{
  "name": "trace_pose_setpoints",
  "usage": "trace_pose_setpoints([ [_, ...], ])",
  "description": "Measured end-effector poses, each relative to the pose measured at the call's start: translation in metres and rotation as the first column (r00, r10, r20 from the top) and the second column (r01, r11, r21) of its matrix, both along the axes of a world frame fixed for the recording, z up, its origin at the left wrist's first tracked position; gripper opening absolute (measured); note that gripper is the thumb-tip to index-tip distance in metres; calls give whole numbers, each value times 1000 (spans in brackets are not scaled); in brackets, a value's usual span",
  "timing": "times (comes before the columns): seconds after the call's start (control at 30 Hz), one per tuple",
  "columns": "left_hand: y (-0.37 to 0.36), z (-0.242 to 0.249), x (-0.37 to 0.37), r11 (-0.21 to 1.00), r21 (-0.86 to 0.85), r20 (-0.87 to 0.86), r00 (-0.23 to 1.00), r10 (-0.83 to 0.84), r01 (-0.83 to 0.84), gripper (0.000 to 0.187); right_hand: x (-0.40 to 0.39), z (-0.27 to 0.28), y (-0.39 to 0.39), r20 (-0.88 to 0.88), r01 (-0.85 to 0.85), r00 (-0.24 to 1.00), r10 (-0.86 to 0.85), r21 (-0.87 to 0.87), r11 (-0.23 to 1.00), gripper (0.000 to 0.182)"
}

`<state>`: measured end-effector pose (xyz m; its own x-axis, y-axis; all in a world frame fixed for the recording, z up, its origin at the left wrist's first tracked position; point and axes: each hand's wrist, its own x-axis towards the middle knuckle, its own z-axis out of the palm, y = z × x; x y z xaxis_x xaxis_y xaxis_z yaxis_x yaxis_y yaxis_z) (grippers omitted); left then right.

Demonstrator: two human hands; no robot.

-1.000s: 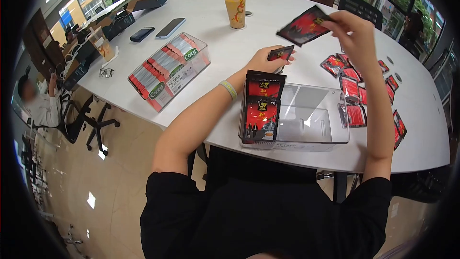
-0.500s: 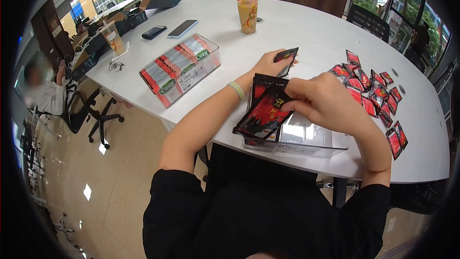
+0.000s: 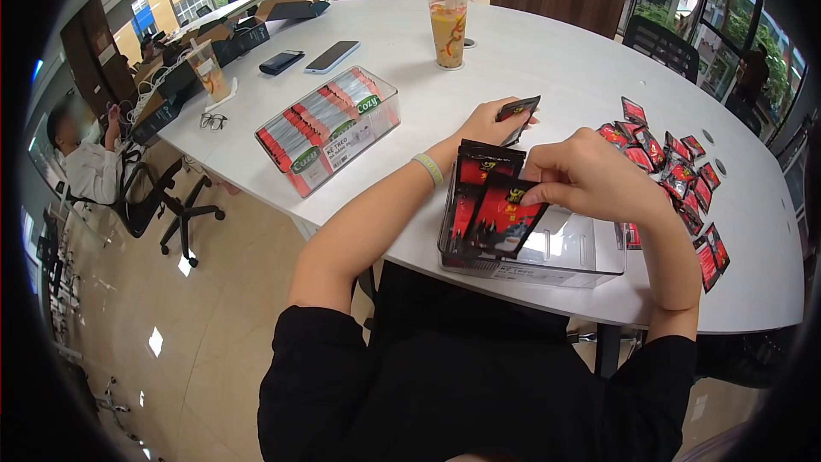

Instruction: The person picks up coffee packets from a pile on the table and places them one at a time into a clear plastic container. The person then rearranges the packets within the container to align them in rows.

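The right hand is curled over the near left end of a clear plastic bin, its fingers pinched on the top edge of a red-and-black sachet. The sachet hangs tilted, its lower part down inside the bin against the upright sachets already standing there. The right forearm runs back along the bin's right side toward the near edge of the worktop.

The left hand lies farther out on the worktop, just behind the bin, with its forearm crossing the near edge on a slant and a pale wristband on the wrist. Its fingers are closed on a second dark sachet, held just above the surface.

The bin sits close to the near edge, and most of its right part holds nothing but clear floor. To its right, loose red sachets are strewn toward the worktop's right edge, some touching and overlapping. To the left, well apart from the hands, a second clear box of white and red packets stands askew near the left edge. A tall iced drink stands toward the far side, with two phones by the far left corner. Between the two boxes and beyond the left hand the surface is bare.
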<state>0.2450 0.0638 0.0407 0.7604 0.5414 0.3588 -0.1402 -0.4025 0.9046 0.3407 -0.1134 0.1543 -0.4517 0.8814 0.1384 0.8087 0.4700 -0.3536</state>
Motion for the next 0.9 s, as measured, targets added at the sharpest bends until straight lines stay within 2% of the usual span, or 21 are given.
trace_pose_setpoints([
  [0.03, 0, -1, 0, 1000, -10, 4, 1000, -1, 1, 30, -1, -2, 1, -4, 2, 1000, -2, -2, 1000, 17],
  [0.1, 2, -4, 2, 1000, -26, 5, 1000, -5, 5, 30, -5, -6, 3, -21, -156, 988, 155, -88, 984, 18],
  [0.2, 2, -5, 4, 1000, -10, -2, 1000, -10, 10, 30, -13, -22, 6, 53, -213, 975, 214, -23, 977, 20],
  [0.23, 2, -5, 3, 1000, -10, -11, 1000, -2, 2, 30, -12, -32, 9, 131, -220, 970, 206, 97, 971, 25],
  [0.27, 2, -4, 3, 1000, -9, -17, 1000, 7, -7, 30, -13, -36, 10, 129, -214, 971, 201, 97, 972, 25],
  [0.33, 1, -3, 2, 1000, 20, -24, 1000, 7, -6, 30, -15, -39, 11, 359, -160, 932, 52, 278, 947, 32],
  [0.4, -2, 0, 1, 999, 53, -27, 1000, 10, -9, 30, -17, -39, 11, 383, -136, 924, 0, 328, 935, 35],
  [0.47, -9, 2, 0, 997, -71, 34, 999, 2, 1, 31, -17, -40, 12, 405, -115, 913, -50, 373, 921, 38],
  [0.53, -18, 8, -2, 997, -75, 39, 999, -6, 9, 28, -16, -42, 14, 347, -117, 935, -65, 479, 870, 41],
  [0.57, -22, 8, -3, 997, -81, 40, 999, -11, 14, 26, -13, -40, 16, 346, -114, 936, -66, 476, 872, 41],
  [0.6, -21, 7, -5, 996, -86, 38, 999, -13, 16, 26, -9, -37, 19, 247, -75, 967, -69, 529, 845, 39],
  [0.63, -19, 7, -7, 999, 2, -6, 999, -35, 35, 26, -3, -33, 23, 147, -31, 987, -67, 578, 815, 38],
  [0.67, -17, 9, -8, 994, 94, -51, 997, -54, 59, 26, 5, -31, 29, 147, -29, 987, -69, 578, 815, 38],
  [0.7, -16, 7, -9, 991, -3, -10, 991, -133, 133, 24, 16, -32, 38, 106, 22, 988, -113, 628, 778, 36],
  [0.73, -16, 6, -7, 991, 2, -8, 991, -135, 135, 24, 27, -33, 46, 63, 70, 986, -153, 676, 734, 35],
  [0.8, -18, 10, -6, 998, -30, -27, 998, -54, 53, 23, 46, -35, 59, 48, 67, 989, -138, 692, 719, 32],
  [0.83, -12, 0, 0, 987, -75, 74, 988, -136, 141, 26, 53, -38, 64, 32, 63, 992, -120, 703, 709, 30],
  [0.87, -14, 2, 0, 987, -76, 73, 988, -138, 143, 26, 58, -42, 69, 31, 65, 992, -122, 702, 709, 30],
  [0.9, -17, 5, -1, 983, -111, 54, 989, -140, 145, 27, 63, -45, 73, -2, 66, 997, -84, 624, 778, 27],
])
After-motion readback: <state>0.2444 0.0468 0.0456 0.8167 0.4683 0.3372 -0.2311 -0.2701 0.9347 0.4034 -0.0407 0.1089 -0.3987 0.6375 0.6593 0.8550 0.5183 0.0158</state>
